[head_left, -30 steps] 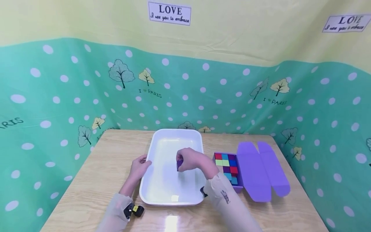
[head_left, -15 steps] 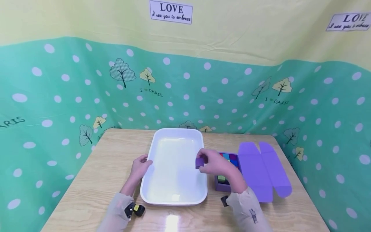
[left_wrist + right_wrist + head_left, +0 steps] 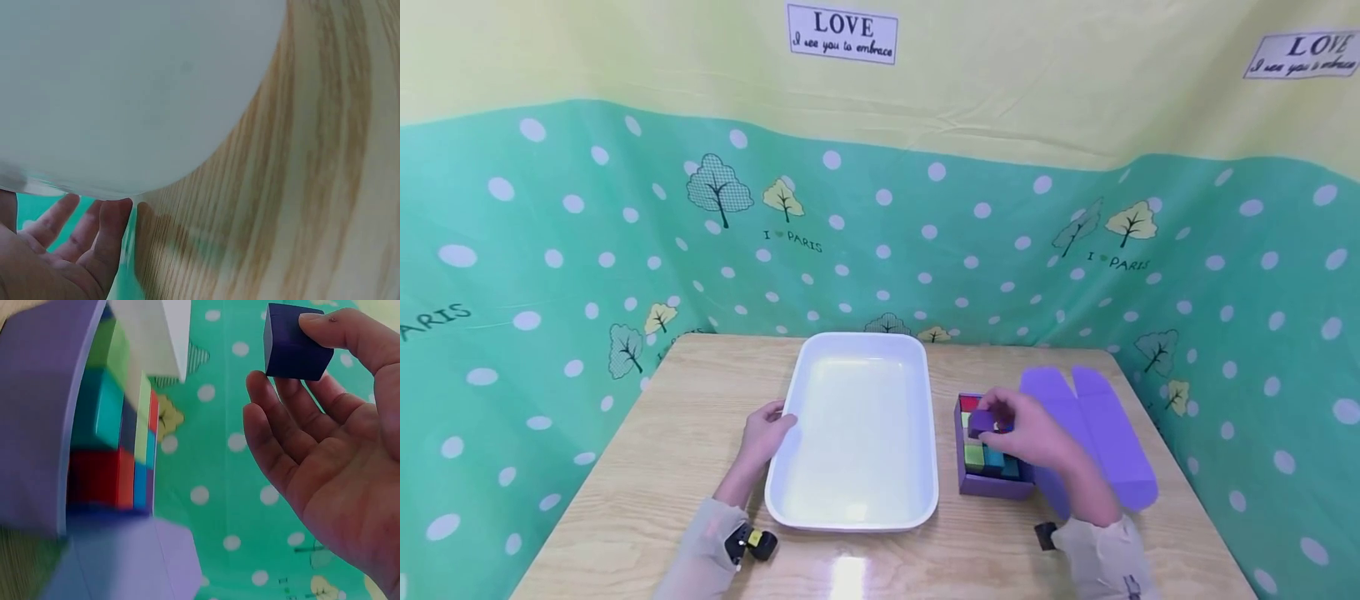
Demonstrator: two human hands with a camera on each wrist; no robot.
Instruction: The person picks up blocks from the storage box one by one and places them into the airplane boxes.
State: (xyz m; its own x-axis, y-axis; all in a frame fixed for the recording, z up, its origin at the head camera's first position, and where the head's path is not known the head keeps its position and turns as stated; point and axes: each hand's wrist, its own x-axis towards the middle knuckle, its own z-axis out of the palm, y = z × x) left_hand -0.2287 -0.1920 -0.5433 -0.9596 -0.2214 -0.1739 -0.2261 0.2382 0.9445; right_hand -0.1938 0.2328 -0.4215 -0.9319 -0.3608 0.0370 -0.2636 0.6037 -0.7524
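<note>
In the head view my right hand (image 3: 1033, 429) pinches a purple cube (image 3: 980, 423) above the purple box (image 3: 997, 487), which holds several colored blocks. The right wrist view shows the purple cube (image 3: 297, 342) between thumb and fingertips, apart from the blocks (image 3: 100, 415) in the box. My left hand (image 3: 765, 435) holds the left rim of the white tray (image 3: 850, 517), its thumb over the edge. From the left wrist, the fingers of the left hand (image 3: 81, 250) touch the outer side of the tray (image 3: 144, 94); the thumb's end is hidden there.
The box's purple lid (image 3: 1108, 433) lies folded open to its right. All stand on a wooden table (image 3: 700, 392), with a green and yellow printed curtain (image 3: 880, 217) behind and at the sides. The box stands a small gap right of the tray.
My right hand has moved right with the purple cube, from over the tray to over the box. The left hand stays at the tray's rim.
</note>
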